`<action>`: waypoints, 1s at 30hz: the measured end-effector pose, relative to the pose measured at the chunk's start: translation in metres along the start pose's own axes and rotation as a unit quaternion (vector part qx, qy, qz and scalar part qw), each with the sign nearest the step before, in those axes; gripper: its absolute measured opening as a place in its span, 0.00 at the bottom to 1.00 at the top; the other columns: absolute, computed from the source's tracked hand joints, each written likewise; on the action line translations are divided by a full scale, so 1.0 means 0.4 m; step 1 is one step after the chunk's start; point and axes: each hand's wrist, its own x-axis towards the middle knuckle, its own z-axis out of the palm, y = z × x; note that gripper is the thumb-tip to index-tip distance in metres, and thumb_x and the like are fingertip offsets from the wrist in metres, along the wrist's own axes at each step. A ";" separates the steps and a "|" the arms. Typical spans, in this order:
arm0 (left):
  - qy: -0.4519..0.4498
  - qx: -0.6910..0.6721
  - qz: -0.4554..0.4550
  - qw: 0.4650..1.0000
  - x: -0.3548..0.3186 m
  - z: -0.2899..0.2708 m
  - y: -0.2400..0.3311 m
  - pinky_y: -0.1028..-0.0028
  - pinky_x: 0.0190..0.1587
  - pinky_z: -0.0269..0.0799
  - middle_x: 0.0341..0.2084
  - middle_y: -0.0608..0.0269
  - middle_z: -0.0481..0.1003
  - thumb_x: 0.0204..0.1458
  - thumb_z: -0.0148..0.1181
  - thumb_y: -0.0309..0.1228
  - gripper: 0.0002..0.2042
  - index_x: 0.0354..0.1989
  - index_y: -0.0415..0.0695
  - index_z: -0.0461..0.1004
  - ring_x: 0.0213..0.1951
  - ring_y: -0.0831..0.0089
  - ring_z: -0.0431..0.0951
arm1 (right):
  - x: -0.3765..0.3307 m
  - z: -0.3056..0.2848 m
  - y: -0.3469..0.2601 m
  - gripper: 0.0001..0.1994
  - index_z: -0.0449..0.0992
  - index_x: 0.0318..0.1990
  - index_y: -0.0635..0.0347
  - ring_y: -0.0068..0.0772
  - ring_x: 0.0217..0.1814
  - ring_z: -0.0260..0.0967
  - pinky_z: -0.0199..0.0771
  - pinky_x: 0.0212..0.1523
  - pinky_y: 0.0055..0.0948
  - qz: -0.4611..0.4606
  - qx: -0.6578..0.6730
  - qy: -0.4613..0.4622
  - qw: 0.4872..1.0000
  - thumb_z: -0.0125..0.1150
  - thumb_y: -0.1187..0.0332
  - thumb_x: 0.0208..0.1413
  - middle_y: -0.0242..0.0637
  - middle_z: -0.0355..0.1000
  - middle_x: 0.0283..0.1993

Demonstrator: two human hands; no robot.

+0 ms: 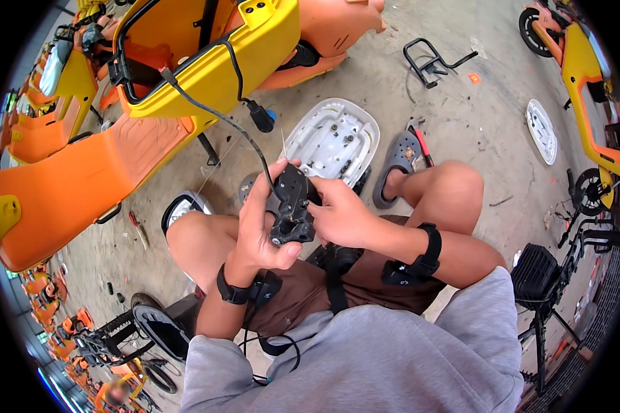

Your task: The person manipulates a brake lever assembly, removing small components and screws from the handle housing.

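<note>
Above my lap I hold a black plastic housing (291, 199) with small screws in its face. My left hand (255, 227) cradles it from the left, its thumb along the lower end. The curled fingers of my right hand (341, 212) press against the right edge; their tips are partly hidden, so I cannot tell if they pinch a small part. A dark cable (220, 115) runs from the housing up to the yellow scooter body (262, 55). Beyond my hands, a white shell (308, 153) lies on the floor with several small dark parts in it.
A black connector (260, 117) hangs from the scooter. Red-handled pliers (422, 146) lie beside my right shoe (398, 162). Farther off are a black metal frame (430, 65) and a white oval cover (541, 132). An orange panel (62, 189) reaches out on the left, with a tool (138, 229) near it.
</note>
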 end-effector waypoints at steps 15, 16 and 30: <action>0.090 -0.034 -0.116 0.989 -0.009 0.015 0.015 0.77 0.39 0.71 0.33 0.59 0.74 0.57 0.56 0.25 0.19 0.56 0.35 0.63 0.35 0.77 0.74 | 0.028 -0.040 0.064 0.08 0.69 0.40 0.68 0.20 0.32 0.61 0.65 0.35 0.25 -0.096 0.044 0.152 0.983 0.49 0.71 0.60 0.32 0.69 0.31; 0.090 -0.037 -0.139 0.985 -0.007 0.017 0.025 0.78 0.36 0.71 0.29 0.61 0.73 0.58 0.56 0.24 0.17 0.55 0.35 0.64 0.32 0.79 0.73 | 0.031 -0.042 0.072 0.08 0.69 0.40 0.68 0.19 0.32 0.61 0.64 0.35 0.25 -0.096 0.047 0.155 0.982 0.50 0.70 0.60 0.32 0.69 0.31; 0.096 0.031 -0.115 0.988 -0.002 0.032 0.006 0.79 0.32 0.72 0.25 0.63 0.76 0.51 0.65 0.21 0.17 0.50 0.36 0.72 0.28 0.81 0.74 | 0.021 -0.051 0.067 0.09 0.72 0.39 0.66 0.15 0.28 0.59 0.62 0.29 0.22 -0.083 0.017 0.186 0.979 0.57 0.69 0.56 0.28 0.69 0.28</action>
